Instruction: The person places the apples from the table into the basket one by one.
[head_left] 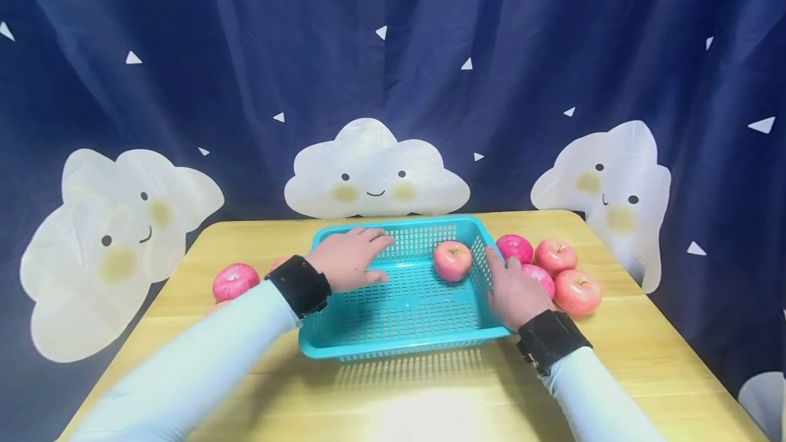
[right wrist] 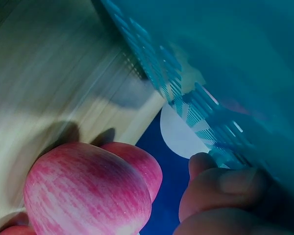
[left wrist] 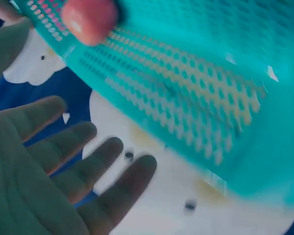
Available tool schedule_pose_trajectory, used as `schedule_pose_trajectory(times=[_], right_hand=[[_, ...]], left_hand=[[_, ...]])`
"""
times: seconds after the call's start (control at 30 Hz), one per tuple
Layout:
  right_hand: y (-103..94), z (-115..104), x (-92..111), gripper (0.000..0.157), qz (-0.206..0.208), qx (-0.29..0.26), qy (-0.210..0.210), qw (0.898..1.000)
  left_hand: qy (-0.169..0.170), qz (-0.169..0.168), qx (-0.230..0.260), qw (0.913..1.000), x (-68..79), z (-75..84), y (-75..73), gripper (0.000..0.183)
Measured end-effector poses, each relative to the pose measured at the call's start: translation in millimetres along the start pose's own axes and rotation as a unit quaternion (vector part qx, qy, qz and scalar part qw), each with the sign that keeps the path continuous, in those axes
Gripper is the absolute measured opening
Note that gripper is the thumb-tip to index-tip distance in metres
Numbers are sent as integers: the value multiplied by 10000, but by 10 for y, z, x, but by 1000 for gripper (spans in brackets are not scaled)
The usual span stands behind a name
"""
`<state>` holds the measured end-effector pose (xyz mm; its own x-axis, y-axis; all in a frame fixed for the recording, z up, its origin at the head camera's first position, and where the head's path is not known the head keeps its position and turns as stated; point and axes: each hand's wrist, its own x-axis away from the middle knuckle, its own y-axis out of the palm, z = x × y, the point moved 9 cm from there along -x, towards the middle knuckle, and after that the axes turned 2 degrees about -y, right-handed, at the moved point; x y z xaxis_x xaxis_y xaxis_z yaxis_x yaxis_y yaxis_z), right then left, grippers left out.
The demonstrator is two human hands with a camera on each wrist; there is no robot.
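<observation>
A turquoise plastic basket (head_left: 405, 343) with perforated walls is in the middle of the head view, one red-pink apple (head_left: 453, 261) inside at its right end. My right hand (head_left: 517, 292) grips the basket's right rim, and its curled fingers (right wrist: 220, 188) show against the wall in the right wrist view. Over the basket's left end hovers my left hand (head_left: 348, 258), nothing in it. Its fingers (left wrist: 117, 196) are spread and nearly straight in the left wrist view. Just outside the right wall, beside my right hand, lie a striped pink apple (right wrist: 88, 191) and several others.
On the right of the wooden table (head_left: 270, 401) are apples, including a pale red one (head_left: 578, 292) and a darker one (head_left: 514, 249). Left of the basket sits another pink apple (head_left: 235, 282), with others partly hidden by my left arm. A dark blue cloud-print curtain (head_left: 368, 74) hangs behind.
</observation>
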<state>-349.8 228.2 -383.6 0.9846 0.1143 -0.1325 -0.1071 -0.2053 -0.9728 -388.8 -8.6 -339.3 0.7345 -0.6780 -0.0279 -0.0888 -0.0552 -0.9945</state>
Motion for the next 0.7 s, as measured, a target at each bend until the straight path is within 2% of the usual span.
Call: schedule_pose_trajectory(times=[0.17, 0.3, 0.47, 0.7], right_hand=[[-10, 0, 4, 78, -38, -6, 16, 10000], [-17, 5, 2, 76, -50, -39, 35, 10000], [-3, 2, -11, 75, -88, -58, 36, 9999], [17, -17, 1, 78, -174, -24, 85, 9998]], left_hand=[[64, 309, 133, 9994, 166, -151, -192, 70], [-61, 498, 153, 9986, 295, -317, -250, 69], [-284, 597, 171, 9977, 468, -494, -222, 70], [-676, 579, 370, 9953, 734, -712, -98, 72]])
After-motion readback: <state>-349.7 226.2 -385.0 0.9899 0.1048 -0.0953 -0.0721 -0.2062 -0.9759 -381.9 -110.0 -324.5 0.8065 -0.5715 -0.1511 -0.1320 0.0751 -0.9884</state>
